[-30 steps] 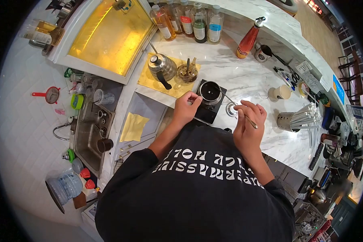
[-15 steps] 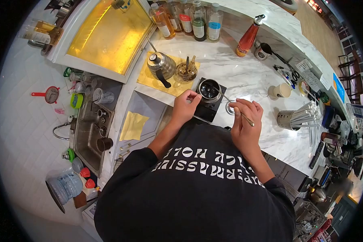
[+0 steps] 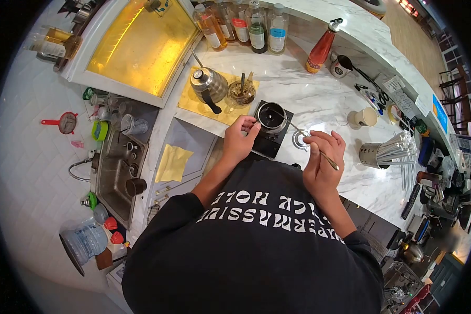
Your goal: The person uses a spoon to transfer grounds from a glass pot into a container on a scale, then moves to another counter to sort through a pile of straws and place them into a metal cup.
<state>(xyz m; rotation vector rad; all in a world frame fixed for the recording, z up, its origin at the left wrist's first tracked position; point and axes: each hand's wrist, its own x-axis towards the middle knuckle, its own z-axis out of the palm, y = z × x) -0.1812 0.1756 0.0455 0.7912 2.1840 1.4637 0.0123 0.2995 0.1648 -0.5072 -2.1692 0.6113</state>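
A small metal cup (image 3: 280, 127) with dark liquid in it stands on a black scale (image 3: 268, 145). At the cup's left edge, my left hand (image 3: 239, 138) is closed, thumb and fingers pinching its side. My right hand (image 3: 323, 162) grips a long thin bar spoon (image 3: 295, 127), which slants from the cup across my fingers; its tip in the liquid is hard to see. A round metal piece (image 3: 300, 140) lies on the counter between the scale and my right hand.
Beyond the cup, a gooseneck kettle (image 3: 212, 88) and a glass jar (image 3: 240, 95) stand on a yellow cloth (image 3: 186, 99). To the right are a paper cup (image 3: 366, 118) and a metal holder of straws (image 3: 370, 155). Several bottles (image 3: 257, 31) line the back; a sink (image 3: 107, 178) is left.
My right hand has shifted slightly right and down, and the spoon's handle has swung with it. My left hand stays at the cup, its fingers barely moved.
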